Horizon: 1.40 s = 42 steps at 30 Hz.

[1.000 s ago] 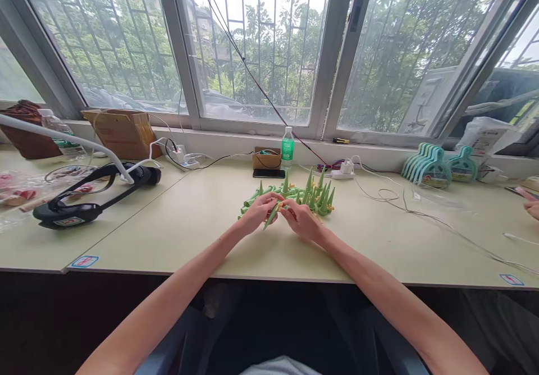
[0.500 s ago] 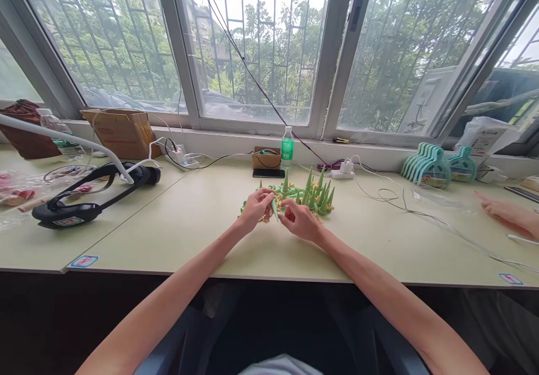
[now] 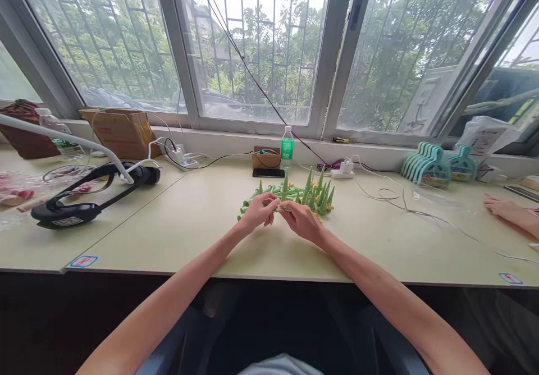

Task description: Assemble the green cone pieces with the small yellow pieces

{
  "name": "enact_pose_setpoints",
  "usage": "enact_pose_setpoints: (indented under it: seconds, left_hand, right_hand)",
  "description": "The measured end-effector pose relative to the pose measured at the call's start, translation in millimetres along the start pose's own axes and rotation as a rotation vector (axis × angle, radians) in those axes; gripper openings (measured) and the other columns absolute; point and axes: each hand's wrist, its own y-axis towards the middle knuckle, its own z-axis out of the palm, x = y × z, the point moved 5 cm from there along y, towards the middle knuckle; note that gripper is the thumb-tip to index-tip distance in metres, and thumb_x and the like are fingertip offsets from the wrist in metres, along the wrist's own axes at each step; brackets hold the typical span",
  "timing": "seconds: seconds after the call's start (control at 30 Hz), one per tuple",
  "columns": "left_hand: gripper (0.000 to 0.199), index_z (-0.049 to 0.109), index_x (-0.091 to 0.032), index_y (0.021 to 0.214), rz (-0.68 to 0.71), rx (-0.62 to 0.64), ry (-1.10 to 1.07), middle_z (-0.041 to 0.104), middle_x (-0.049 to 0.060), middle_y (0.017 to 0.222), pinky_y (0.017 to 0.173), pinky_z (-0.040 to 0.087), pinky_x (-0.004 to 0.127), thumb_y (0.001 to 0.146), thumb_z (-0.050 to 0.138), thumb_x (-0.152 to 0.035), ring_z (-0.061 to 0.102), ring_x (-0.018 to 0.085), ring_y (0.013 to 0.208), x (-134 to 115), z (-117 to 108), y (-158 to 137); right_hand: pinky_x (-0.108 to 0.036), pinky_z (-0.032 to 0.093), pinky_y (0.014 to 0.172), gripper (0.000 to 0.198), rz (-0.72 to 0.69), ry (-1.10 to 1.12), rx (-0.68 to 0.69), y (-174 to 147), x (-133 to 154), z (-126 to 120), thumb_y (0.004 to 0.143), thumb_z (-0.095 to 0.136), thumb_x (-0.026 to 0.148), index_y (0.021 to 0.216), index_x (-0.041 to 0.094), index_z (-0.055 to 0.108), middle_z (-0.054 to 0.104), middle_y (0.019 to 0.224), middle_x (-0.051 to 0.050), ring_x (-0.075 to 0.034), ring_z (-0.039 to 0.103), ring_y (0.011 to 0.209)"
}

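Note:
Just in front of a cluster of green pieces, my left hand (image 3: 260, 211) and my right hand (image 3: 302, 218) meet with fingertips nearly touching. Both are closed in a pinch around a small green pointed piece, which the fingers mostly hide. Behind and to the right stand several green cone-shaped pieces (image 3: 310, 191) with yellowish bits at their bases. Green stick-like pieces (image 3: 251, 200) lie at the left of the cluster, partly covered by my left hand.
Behind the cluster are a black phone (image 3: 268, 173), a small brown box (image 3: 261, 160) and a green-labelled bottle (image 3: 287, 147). A black headset (image 3: 80, 204) lies at left. Turquoise hangers (image 3: 435, 167), white cables (image 3: 421, 213) and another person's hand (image 3: 505, 206) are at right.
My hands have come together, and the green pointed piece that showed below my left fingers is now mostly hidden between both hands. The other person's hand at right has shifted slightly.

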Motion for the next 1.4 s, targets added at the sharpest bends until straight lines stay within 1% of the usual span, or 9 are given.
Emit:
enact_pose_setpoints:
  seconds: [0.1,0.2,0.3,0.43,0.67,0.87,1.07,1.2,1.4]
  left_hand:
    - [0.028,0.058,-0.017,0.085,0.030,-0.023,0.103,0.057,-0.003,0.057,0.036,0.035,0.019,0.087,0.055,-0.044,0.047,0.006,0.033,0.0,-0.2,-0.5]
    - [0.029,0.062,-0.017,0.083,0.090,-0.061,0.224,0.063,0.002,0.077,0.040,0.039,0.020,0.088,0.054,-0.044,0.050,0.006,0.038,-1.1,-0.9,-0.7]
    - [0.035,0.066,-0.017,0.082,0.173,-0.078,0.321,0.061,0.005,0.091,0.044,0.041,0.022,0.090,0.049,-0.047,0.049,0.005,0.042,-5.1,-0.3,-1.3]
    - [0.040,0.070,-0.018,0.085,0.275,-0.041,0.379,0.057,0.007,0.088,0.048,0.040,0.022,0.091,0.046,-0.049,0.047,0.008,0.051,-10.8,2.8,-3.3]
    - [0.025,0.067,-0.020,0.101,0.355,0.045,0.438,0.054,0.006,0.094,0.057,0.045,0.025,0.084,0.060,-0.036,0.047,0.008,0.055,-10.6,7.7,-6.6]
    - [0.009,0.062,-0.019,0.082,0.342,0.023,0.533,0.054,0.003,0.085,0.061,0.041,0.028,0.082,0.061,-0.028,0.045,0.011,0.057,-2.4,9.4,-4.0]
    - [0.017,0.054,-0.018,0.069,0.316,0.011,0.588,0.052,0.001,0.073,0.063,0.038,0.028,0.080,0.063,-0.027,0.046,0.013,0.061,1.0,8.9,-1.9]
    - [0.021,0.051,-0.018,0.065,0.308,0.006,0.588,0.053,0.001,0.069,0.063,0.037,0.027,0.079,0.063,-0.026,0.047,0.014,0.062,1.2,8.7,-1.3]
    - [0.022,0.051,-0.018,0.064,0.294,-0.012,0.582,0.056,0.001,0.068,0.065,0.039,0.028,0.080,0.063,-0.028,0.049,0.015,0.061,-2.3,9.2,-2.0]
  right_hand:
    - [-0.021,0.040,0.056,0.016,0.052,0.022,-0.061,0.0,-5.4,-2.1,0.098,0.045,0.031,0.099,0.020,0.057,0.063,0.072,-0.001,-0.010,0.054,0.055]
    - [-0.021,0.041,0.055,0.018,0.129,0.038,-0.093,0.3,-11.0,-4.7,0.097,0.047,0.034,0.096,0.019,0.057,0.061,0.066,0.001,-0.010,0.052,0.051]
    - [-0.021,0.041,0.055,0.021,0.192,0.045,-0.105,0.7,-14.1,-6.8,0.096,0.047,0.037,0.094,0.019,0.057,0.058,0.061,0.002,-0.010,0.051,0.049]
    - [-0.022,0.042,0.055,0.023,0.251,0.054,-0.089,0.7,-16.0,-7.2,0.096,0.045,0.040,0.096,0.020,0.056,0.057,0.060,0.003,-0.011,0.050,0.049]
    - [-0.023,0.043,0.055,0.023,0.276,0.072,-0.074,0.8,-17.8,-8.2,0.095,0.045,0.038,0.103,0.019,0.056,0.059,0.063,0.001,-0.012,0.053,0.052]
    - [-0.023,0.043,0.058,0.029,0.293,0.071,-0.068,1.3,-17.7,-10.4,0.099,0.036,0.036,0.112,0.019,0.055,0.058,0.064,0.002,-0.012,0.053,0.052]
    - [-0.023,0.043,0.051,0.038,0.412,0.020,-0.186,-0.3,-26.3,-18.5,0.100,0.029,0.036,0.122,0.016,0.053,0.057,0.056,0.003,-0.012,0.052,0.043]
    - [-0.023,0.041,0.042,0.043,0.500,0.064,-0.185,-1.8,-30.9,-17.1,0.100,0.029,0.041,0.126,0.015,0.052,0.057,0.054,0.003,-0.011,0.049,0.034]
    - [-0.023,0.039,0.037,0.044,0.514,0.100,-0.165,-2.7,-32.6,-14.5,0.099,0.030,0.047,0.119,0.016,0.055,0.055,0.052,0.003,-0.012,0.048,0.030]
